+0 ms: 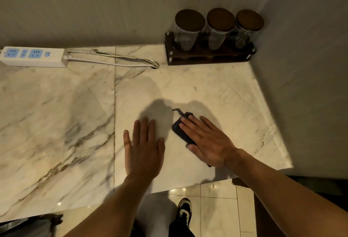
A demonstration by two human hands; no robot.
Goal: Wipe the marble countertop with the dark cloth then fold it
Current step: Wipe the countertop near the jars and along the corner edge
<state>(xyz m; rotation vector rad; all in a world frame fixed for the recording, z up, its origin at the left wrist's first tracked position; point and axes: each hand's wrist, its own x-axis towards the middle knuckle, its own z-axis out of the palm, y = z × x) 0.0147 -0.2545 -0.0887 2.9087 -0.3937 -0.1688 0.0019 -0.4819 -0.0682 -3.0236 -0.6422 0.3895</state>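
The dark cloth (181,131) lies folded into a small bundle on the marble countertop (56,116), right of the middle, with a thin loop sticking out at its far end. My right hand (206,139) lies flat on top of the cloth, fingers spread, and hides most of it. My left hand (144,147) rests flat on bare marble just left of the cloth, fingers apart, holding nothing.
A white power strip (33,57) with its cable lies along the back wall at the left. A dark wooden rack (209,58) with three lidded glass jars stands in the back right corner. The counter's front edge is near my forearms; tiled floor and my shoe show below.
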